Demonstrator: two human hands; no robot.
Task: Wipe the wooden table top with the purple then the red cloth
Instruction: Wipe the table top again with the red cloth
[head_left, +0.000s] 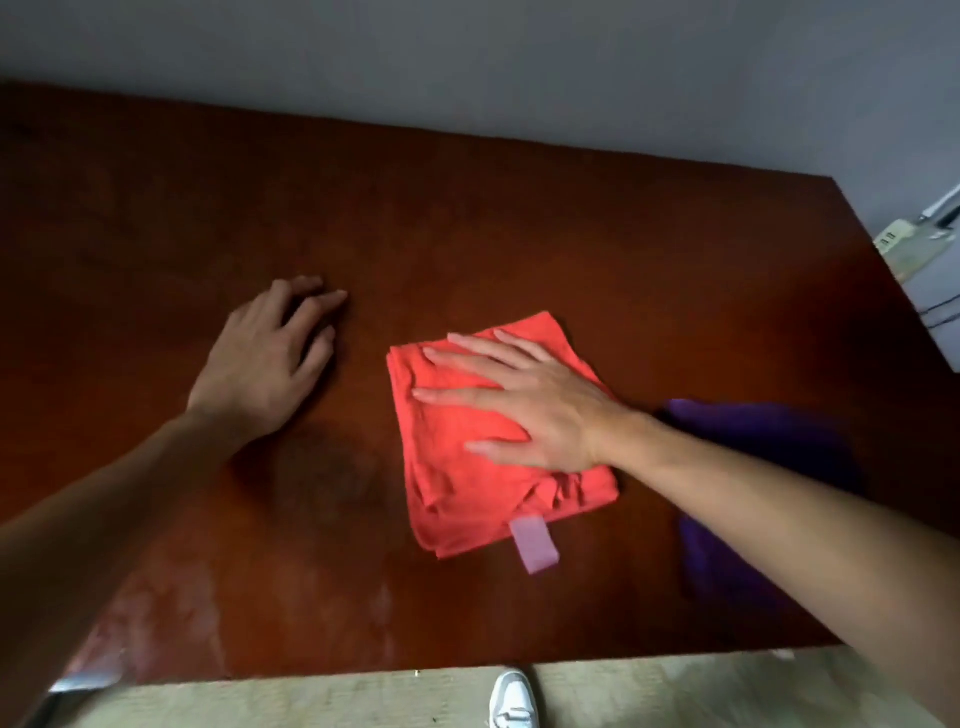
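Note:
A folded red cloth (467, 467) with a pale pink tag lies near the middle of the dark wooden table top (467, 218). My right hand (524, 400) lies flat on it, fingers spread and straight, pressing it onto the wood. My left hand (270, 358) rests on the bare table to the left of the cloth, fingers loosely extended, holding nothing. The purple cloth (753, 457) lies crumpled on the table to the right, partly hidden behind my right forearm.
A grey wall runs behind the table. At the far right edge sits a white object (930, 270) beside the table. Below the table's near edge I see a pale floor and a white shoe (514, 701).

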